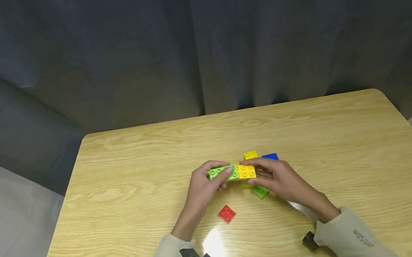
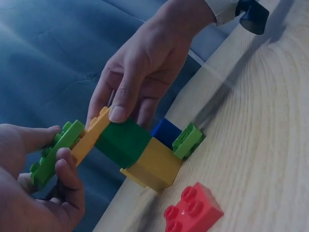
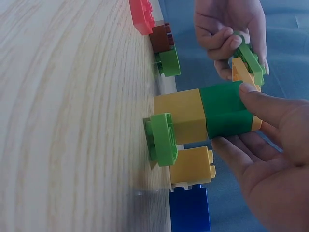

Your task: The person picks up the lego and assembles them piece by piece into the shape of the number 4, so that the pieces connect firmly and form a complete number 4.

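Observation:
My left hand (image 1: 202,186) pinches a light green brick (image 2: 53,155), thumb on its studded top and fingers underneath. That brick meets the left end of a thin yellow brick (image 1: 246,171), which lies across the top of a dark green brick (image 3: 226,108). Beneath the dark green one is a larger yellow block (image 3: 181,116), forming a stack. My right hand (image 1: 280,175) grips the top of this stack, with the thumb on one side and fingers on the other, around the thin yellow and dark green bricks. The palm hides part of the stack in the head view.
Near the stack lie a loose light green brick (image 3: 164,139), another yellow brick (image 3: 190,165) and a blue brick (image 3: 189,210). Closer to the body, a red brick (image 1: 227,214) rests on the wooden table (image 1: 133,159). A dark curtain (image 1: 191,44) hangs behind the table's far edge.

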Tool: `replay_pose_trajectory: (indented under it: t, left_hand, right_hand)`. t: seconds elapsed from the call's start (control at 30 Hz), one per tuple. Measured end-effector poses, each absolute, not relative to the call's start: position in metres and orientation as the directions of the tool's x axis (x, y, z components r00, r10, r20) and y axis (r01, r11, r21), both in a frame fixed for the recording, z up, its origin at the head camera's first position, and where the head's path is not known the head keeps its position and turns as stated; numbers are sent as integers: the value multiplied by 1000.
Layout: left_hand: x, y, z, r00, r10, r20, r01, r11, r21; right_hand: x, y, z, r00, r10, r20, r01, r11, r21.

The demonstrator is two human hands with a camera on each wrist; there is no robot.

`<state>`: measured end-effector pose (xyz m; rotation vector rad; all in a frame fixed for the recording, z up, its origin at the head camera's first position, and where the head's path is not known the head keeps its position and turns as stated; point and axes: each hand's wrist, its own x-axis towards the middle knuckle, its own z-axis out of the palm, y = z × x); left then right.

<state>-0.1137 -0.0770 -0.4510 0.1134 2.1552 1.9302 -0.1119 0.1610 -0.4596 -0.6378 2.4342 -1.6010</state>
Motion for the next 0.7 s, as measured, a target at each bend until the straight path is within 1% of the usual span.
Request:
replay_pose_trajectory:
  t: [0.13, 0.47, 0.7]
  left_hand:
    - [-118, -74, -452, -960, 236, -149, -124, 118, 985]
    - [-127, -71, -446, -928, 323, -185, -155, 117, 981]
    - [-133, -70, -449, -899, 364, -243, -254, 17, 967]
  right_hand:
    - [-112, 161, -460, -896, -433, 97, -263, 341, -903]
    - [-112, 162, -461, -890, -441, 113, -273, 321, -907]
    - [-112, 163, -460, -889, -444, 110, -275, 327, -904]
